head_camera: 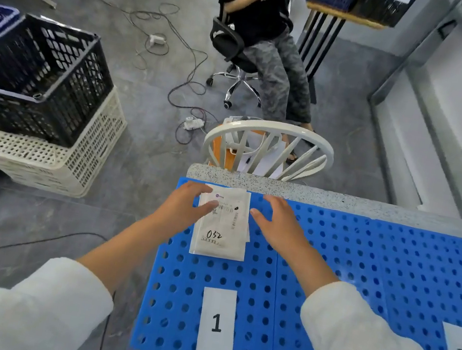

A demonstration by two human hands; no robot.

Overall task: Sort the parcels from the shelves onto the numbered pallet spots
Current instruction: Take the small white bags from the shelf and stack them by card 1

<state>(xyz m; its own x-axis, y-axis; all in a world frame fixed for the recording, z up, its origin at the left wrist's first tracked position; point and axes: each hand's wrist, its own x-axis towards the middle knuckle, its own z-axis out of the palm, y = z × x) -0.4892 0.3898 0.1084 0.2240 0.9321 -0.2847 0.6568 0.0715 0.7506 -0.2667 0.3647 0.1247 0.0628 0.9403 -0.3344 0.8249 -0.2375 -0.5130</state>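
One parcel (220,228) lies on the blue pallet (362,258), in the spot of label 1 (217,324).
The left hand (184,207) rests relaxed on it. The right hand (277,222) is spread just beside it and grips nothing. The sorting seems only begun.

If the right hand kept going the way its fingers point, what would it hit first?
Probably the white chair back beyond the table edge. The right hand points away across bare blue pallet, passing just right of the parcel. Height is hard to judge, so it might pass over.
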